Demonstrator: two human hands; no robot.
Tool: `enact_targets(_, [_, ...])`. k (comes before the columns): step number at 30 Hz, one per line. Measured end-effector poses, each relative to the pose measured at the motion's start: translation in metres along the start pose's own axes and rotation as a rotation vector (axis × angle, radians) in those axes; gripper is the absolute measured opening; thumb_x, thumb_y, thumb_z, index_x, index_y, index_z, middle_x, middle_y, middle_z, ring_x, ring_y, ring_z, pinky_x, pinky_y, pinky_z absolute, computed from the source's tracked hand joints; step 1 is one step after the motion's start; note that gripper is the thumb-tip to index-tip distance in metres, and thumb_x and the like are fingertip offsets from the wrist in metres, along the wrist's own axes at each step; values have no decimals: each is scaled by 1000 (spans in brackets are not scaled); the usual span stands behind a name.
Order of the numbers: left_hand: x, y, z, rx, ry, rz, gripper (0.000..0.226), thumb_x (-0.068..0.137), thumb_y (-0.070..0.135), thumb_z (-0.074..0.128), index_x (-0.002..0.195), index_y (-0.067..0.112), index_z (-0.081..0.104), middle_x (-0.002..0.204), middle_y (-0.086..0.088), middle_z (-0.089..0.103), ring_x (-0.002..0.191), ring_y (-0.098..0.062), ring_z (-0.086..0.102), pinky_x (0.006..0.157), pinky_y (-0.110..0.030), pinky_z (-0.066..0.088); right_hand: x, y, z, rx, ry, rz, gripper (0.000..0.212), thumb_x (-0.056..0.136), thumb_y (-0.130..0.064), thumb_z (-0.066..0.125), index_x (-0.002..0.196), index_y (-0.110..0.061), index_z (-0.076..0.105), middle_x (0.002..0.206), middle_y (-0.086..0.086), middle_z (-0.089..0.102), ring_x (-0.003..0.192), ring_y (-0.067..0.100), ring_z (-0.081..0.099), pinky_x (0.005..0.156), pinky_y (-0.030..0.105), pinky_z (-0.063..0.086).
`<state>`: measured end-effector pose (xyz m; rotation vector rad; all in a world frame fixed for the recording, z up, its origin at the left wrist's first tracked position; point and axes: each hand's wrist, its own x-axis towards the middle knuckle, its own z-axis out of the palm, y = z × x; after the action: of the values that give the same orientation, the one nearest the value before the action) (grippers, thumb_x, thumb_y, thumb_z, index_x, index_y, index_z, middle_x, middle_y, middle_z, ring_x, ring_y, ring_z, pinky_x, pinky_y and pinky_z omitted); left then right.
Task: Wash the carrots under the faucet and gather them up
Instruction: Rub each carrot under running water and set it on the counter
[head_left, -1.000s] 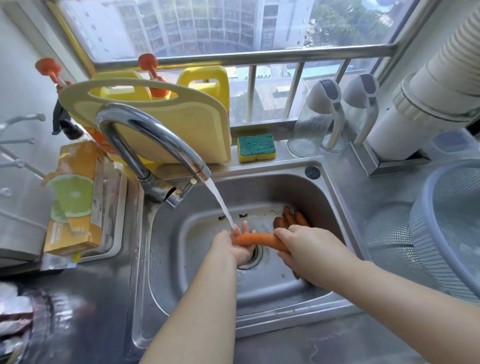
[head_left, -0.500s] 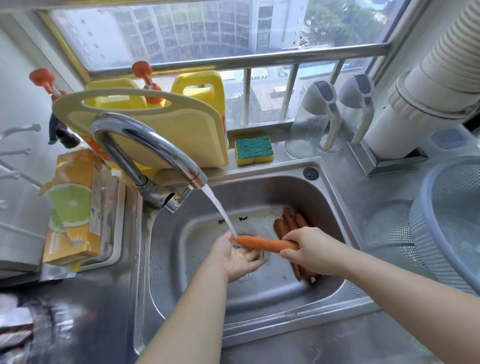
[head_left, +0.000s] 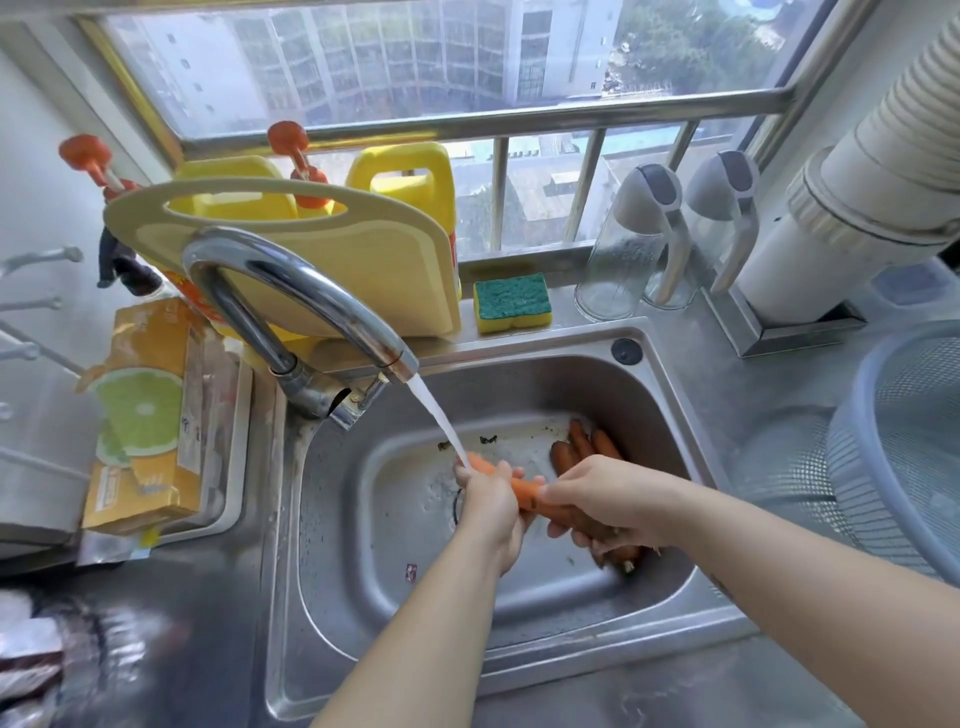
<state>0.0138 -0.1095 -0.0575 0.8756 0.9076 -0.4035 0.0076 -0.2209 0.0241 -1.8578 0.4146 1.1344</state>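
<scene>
Half a second ago the left hand lay open, palm up, under the carrot. Now its fingers are curled round the thin end, right where the water from the faucet lands. The right hand keeps its grasp on the thick end, fingers wrapped over the top, and the carrot sits a little lower and more tilted above the middle of the sink. I judge this to be a scrubbing stroke, so this carrot is mid-wash and not ready to set aside. The other carrots lie side by side against the sink's far right corner, partly hidden under the right hand, and gathering has not begun. The carrot is a firm, tapering root, wet and likely slick. The sink is smooth brushed steel with rounded corners, beaded with drops and flecked with dark bits near its far wall. The faucet is a polished, arched tube. A fine mesh basket stands on the counter beyond the sink's right edge.
</scene>
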Motion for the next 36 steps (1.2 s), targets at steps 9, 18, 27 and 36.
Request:
enact_targets(9, [9, 38, -4, -318, 50, -192, 49, 101, 43, 25, 68, 11, 40, 37, -1, 38, 35, -13, 38, 51, -27, 38, -22, -15, 25, -850, 300, -393, 26, 93, -28, 46, 110, -13, 60, 115, 12, 64, 120, 31, 51, 98, 35, 32])
enact_targets(18, [-11, 11, -22, 50, -201, 82, 33, 101, 9, 38, 132, 1, 29, 94, -14, 51, 71, -20, 53, 52, -29, 47, 9, -11, 10, 214, -79, 24, 33, 97, -32, 47, 93, -4, 64, 70, 5, 63, 50, 11, 50, 41, 17, 39])
enact_targets(27, [-5, 39, -12, -193, 118, -69, 38, 101, 39, 34, 87, 7, 48, 72, -6, 54, 58, -18, 58, 57, -33, 49, 0, -24, 14, -184, 6, -290, 11, 83, -9, 61, 90, -8, 68, 66, 4, 60, 49, 5, 55, 49, 15, 45])
enact_targets(36, [-16, 28, -56, 1284, 107, 474, 36, 98, 35, 35, 131, 35, 49, 142, 2, 45, 129, -23, 41, 113, -50, 26, 29, -14, 0, 18, 423, -420, 28, 79, -34, 73, 90, -10, 62, 69, 5, 71, 56, 15, 70, 49, 24, 48])
